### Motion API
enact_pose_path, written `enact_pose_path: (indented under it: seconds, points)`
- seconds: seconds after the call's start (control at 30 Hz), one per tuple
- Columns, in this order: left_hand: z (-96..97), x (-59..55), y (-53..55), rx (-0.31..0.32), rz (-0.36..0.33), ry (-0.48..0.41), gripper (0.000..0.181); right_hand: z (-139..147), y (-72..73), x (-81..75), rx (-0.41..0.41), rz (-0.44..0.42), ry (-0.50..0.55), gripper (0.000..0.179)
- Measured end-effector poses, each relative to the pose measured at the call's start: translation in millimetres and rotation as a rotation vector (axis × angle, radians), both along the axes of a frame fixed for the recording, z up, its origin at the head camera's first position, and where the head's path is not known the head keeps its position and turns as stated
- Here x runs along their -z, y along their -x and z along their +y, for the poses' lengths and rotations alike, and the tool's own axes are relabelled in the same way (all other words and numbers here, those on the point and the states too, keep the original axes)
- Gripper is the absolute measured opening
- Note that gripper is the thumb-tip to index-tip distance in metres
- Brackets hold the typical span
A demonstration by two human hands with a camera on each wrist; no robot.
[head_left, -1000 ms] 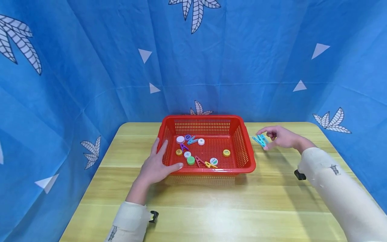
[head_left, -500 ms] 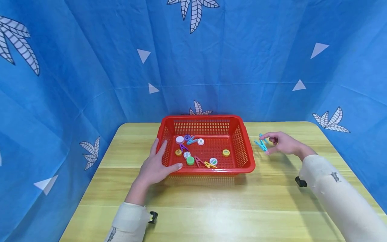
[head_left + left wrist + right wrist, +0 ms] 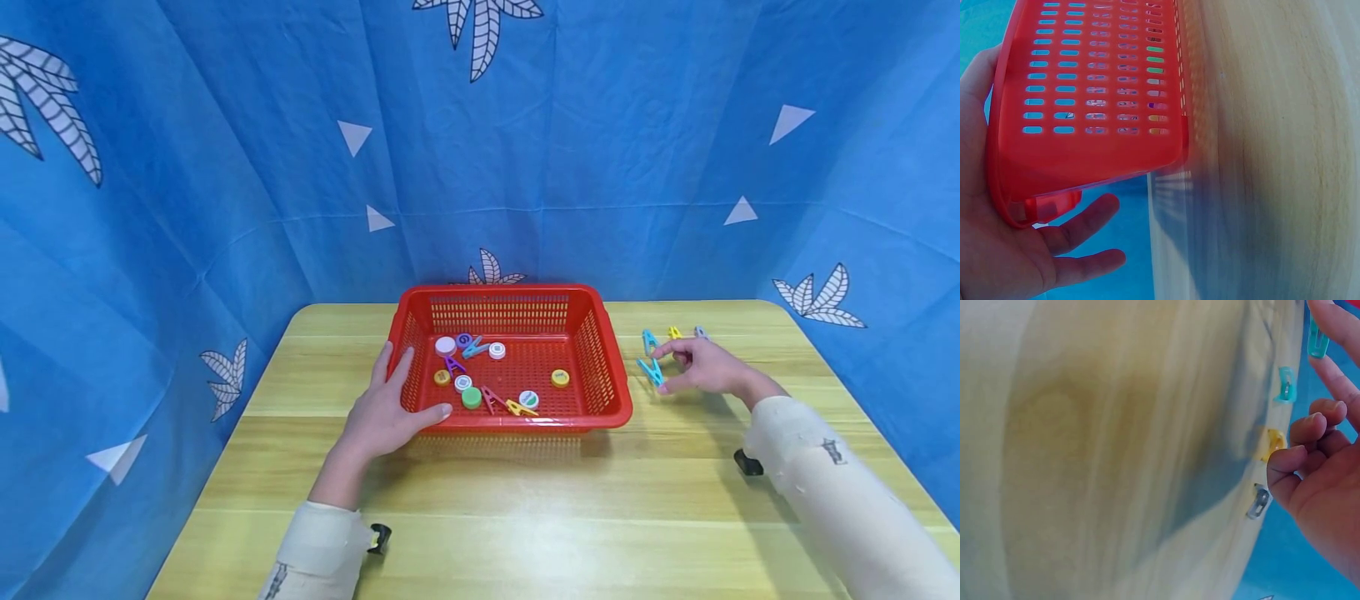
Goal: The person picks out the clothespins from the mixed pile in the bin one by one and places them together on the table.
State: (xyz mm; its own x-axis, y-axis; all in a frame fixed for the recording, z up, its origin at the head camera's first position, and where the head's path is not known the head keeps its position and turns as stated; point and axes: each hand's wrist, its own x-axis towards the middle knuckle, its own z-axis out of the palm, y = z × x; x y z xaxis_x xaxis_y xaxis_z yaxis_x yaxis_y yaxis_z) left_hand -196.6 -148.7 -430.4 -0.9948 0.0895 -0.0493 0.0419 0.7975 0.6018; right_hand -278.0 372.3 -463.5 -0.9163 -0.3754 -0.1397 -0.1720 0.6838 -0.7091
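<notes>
At the near left corner of the red plastic basket (image 3: 501, 422), my left hand (image 3: 382, 412) holds the rim, thumb across the front edge. Its fingers straddle the left rim, and the left wrist view shows two of them outside the wall. To the basket's right, my right hand (image 3: 705, 367) pinches a light blue clothespin (image 3: 649, 374) between thumb and index finger, low over the table. Just behind it lies another light blue clothespin (image 3: 649, 340). A yellow clothespin (image 3: 674, 332) and a grey clothespin (image 3: 701, 332) lie farther back, partly hidden by the hand in the head view.
Inside the basket are several bottle caps, such as a green cap (image 3: 471, 398) and a yellow cap (image 3: 560, 378), plus clothespins like a red one (image 3: 491, 398). The wooden table (image 3: 517, 517) ends at a blue patterned curtain (image 3: 637, 150).
My right hand has moved slightly right and toward me. The two light blue clothespins, overlapping before, are now apart. The yellow and grey clothespins have come into view. The left hand is still.
</notes>
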Motion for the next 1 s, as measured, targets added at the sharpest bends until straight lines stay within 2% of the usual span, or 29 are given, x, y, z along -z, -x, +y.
enact_pose_path:
  seconds: [0.4,0.53,0.83,1.0]
  points:
    - [-0.4,0.5,0.7,0.003,0.001,0.000,0.120,5,-5.9,15.1,0.055,0.017,-0.056,0.055]
    - [-0.3,0.4,1.2,0.006,0.004,-0.001,0.120,5,-7.1,20.8,0.087,0.015,-0.082,0.057]
    - [0.9,-1.0,0.9,0.001,-0.002,-0.006,0.119,2,-12.3,26.7,0.166,0.076,-0.192,0.064]
    - [1.1,-1.2,0.5,-0.002,0.000,-0.004,0.119,3,-13.2,27.9,0.191,0.090,-0.205,0.067]
